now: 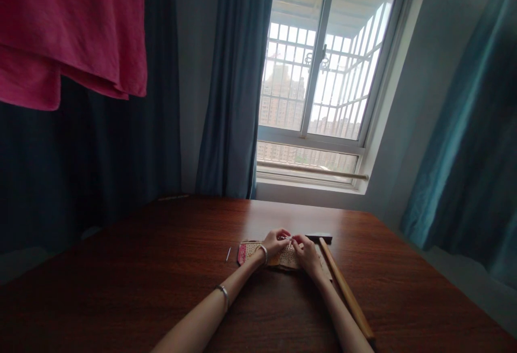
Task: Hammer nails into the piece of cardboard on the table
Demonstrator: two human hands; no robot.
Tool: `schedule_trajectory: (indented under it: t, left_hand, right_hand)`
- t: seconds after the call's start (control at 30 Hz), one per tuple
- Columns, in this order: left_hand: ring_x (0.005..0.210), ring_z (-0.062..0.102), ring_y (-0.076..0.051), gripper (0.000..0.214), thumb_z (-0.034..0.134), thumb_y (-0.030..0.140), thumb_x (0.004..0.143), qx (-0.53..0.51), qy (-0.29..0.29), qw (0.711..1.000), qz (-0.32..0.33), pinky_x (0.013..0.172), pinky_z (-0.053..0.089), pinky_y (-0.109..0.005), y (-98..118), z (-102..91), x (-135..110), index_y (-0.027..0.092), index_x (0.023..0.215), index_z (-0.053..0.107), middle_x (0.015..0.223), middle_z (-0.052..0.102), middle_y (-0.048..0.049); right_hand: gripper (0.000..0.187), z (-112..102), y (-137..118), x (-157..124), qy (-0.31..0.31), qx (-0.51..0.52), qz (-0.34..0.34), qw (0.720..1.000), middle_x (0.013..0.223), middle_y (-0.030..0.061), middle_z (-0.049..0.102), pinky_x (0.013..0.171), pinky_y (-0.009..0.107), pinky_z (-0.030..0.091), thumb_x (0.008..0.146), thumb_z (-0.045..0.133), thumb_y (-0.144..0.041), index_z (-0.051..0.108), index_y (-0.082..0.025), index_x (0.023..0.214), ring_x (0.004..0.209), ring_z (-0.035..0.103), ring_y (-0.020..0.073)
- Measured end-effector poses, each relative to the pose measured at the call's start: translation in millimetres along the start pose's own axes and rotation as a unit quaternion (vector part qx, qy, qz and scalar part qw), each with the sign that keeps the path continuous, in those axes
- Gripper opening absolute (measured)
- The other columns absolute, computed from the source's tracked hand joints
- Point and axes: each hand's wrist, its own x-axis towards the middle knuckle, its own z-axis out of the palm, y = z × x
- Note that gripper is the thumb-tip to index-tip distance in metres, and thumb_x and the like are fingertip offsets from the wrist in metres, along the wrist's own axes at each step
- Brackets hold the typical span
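Observation:
Over the middle of the table, my left hand [277,241] and my right hand [307,256] meet with fingertips pinched close together. Something small and pale shows between them, too tiny to name. Beneath both hands lies a flat patterned piece [287,259], beige with dark dots and pink at its left end; my hands cover part of it. A thin pen-like stick [228,254] rests just left of it. Right of my right hand lies a long wooden rod [347,291], slanting toward me. A dark flat bar [323,239] sits behind my right hand.
The brown wooden table [161,267] reaches back toward a barred window [311,84]. Blue curtains [230,89] hang beside the window, and a pink cloth [81,30] hangs at upper left. A thin strip [173,197] lies by the table's far left edge.

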Motion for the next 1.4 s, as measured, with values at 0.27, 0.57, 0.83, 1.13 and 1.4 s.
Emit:
schedule_trajectory:
  t: [0.27, 0.57, 0.83, 1.13, 1.4]
  left_hand:
    - [0.076, 0.059, -0.016, 0.026, 0.058, 0.027, 0.064, -0.002, -0.002, 1.0, 0.004, 0.069, 0.046, -0.026, 6, 1.7, -2, 0.011, 0.084, 0.063, 0.078, 0.065, -0.0052]
    - [0.07, 0.059, -0.015, 0.026, 0.061, 0.028, 0.062, 0.034, 0.017, 0.999, 0.015, 0.065, 0.046, -0.025, 3, 6.9, 6, 0.011, 0.081, 0.063, 0.073, 0.065, -0.005]
    - [0.067, 0.058, -0.014, 0.022, 0.059, 0.03, 0.063, 0.088, 0.036, 0.995, 0.038, 0.063, 0.046, -0.023, -1, 14.3, 11, 0.012, 0.075, 0.065, 0.071, 0.066, -0.0037]
    - [0.068, 0.058, -0.014, 0.027, 0.059, 0.033, 0.064, 0.084, 0.036, 0.995, 0.034, 0.063, 0.045, -0.022, -14, 15.1, 16, 0.011, 0.077, 0.066, 0.073, 0.066, -0.0047]
    - [0.072, 0.059, -0.014, 0.023, 0.059, 0.029, 0.065, 0.066, 0.027, 0.997, 0.03, 0.066, 0.046, -0.022, -13, 12.5, 15, 0.012, 0.078, 0.066, 0.075, 0.066, -0.0041]
  right_hand:
    - [0.023, 2, 4, -1, -0.004, 0.001, 0.004, 1.0, 0.073, 0.0036, 0.065, 0.063, 0.025, 0.042, 0.078, 0.044, -0.03, 0.065, -0.02, 0.081, 0.066, 0.057, 0.017]
    - [0.021, 4, 10, -1, -0.013, 0.0, -0.006, 1.0, 0.078, 0.0056, 0.065, 0.062, 0.025, 0.044, 0.076, 0.047, -0.025, 0.067, -0.019, 0.08, 0.068, 0.058, 0.0171]
    - [0.018, 6, 13, -1, -0.021, -0.034, -0.015, 0.999, 0.076, 0.0044, 0.063, 0.063, 0.022, 0.044, 0.075, 0.047, -0.02, 0.065, -0.017, 0.075, 0.072, 0.057, 0.0154]
    - [0.017, 3, 9, -2, -0.031, -0.044, 0.005, 0.999, 0.078, 0.0042, 0.063, 0.065, 0.021, 0.045, 0.075, 0.048, -0.017, 0.065, -0.018, 0.078, 0.076, 0.058, 0.0157]
    - [0.019, 0, 5, -4, -0.036, -0.018, -0.006, 0.999, 0.08, 0.0051, 0.063, 0.066, 0.022, 0.046, 0.077, 0.046, -0.018, 0.065, -0.018, 0.079, 0.08, 0.058, 0.0165]
